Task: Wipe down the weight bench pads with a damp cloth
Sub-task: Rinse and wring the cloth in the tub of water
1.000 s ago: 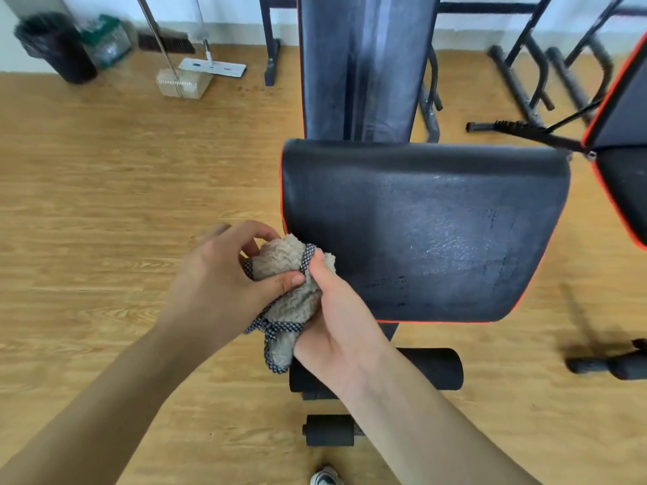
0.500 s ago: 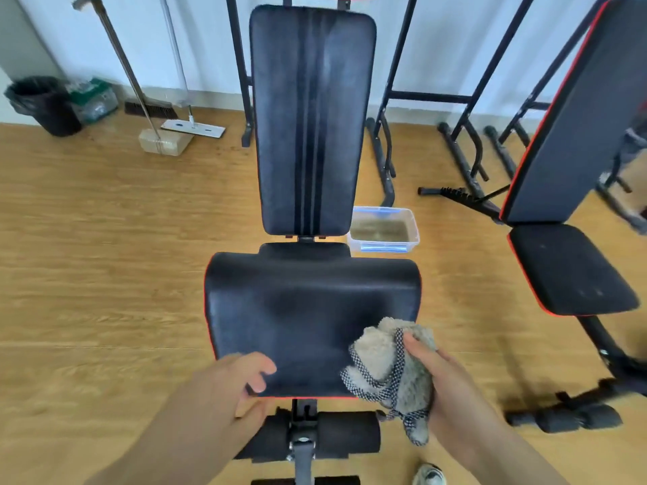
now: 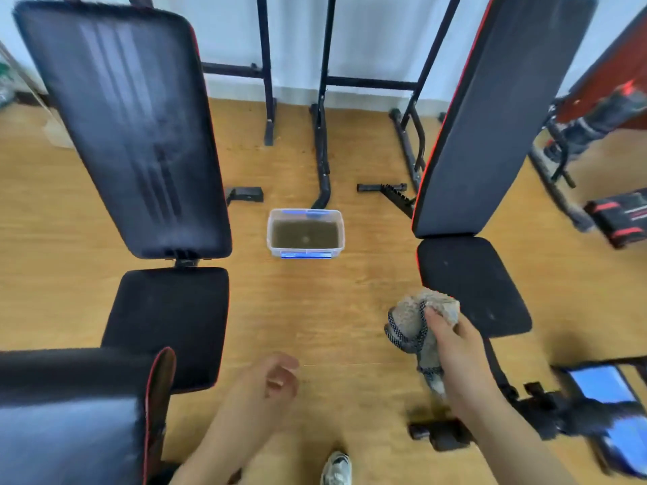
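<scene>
My right hand [image 3: 455, 348] grips a bunched grey cloth [image 3: 411, 316] with a black-and-white checked edge, held over the floor just left of the right bench's black seat pad [image 3: 479, 281]. That bench's backrest [image 3: 490, 110] rises behind it, black with red trim. My left hand [image 3: 271, 383] hangs loosely curled and holds nothing, low in the middle. The left bench has a black seat pad [image 3: 175, 316] and an upright striped backrest [image 3: 133, 134]. Another black pad [image 3: 70, 407] fills the bottom left corner.
A clear plastic tub [image 3: 305, 234] of murky water stands on the wooden floor between the two benches. Black rack legs [image 3: 322, 134] stand by the back wall. More gym gear [image 3: 616, 218] lies at the right. My shoe [image 3: 336, 467] shows at the bottom.
The view has swung right, away from the left bench's seat. My left hand has come off that seat pad. My right hand has carried the cloth toward the right bench.
</scene>
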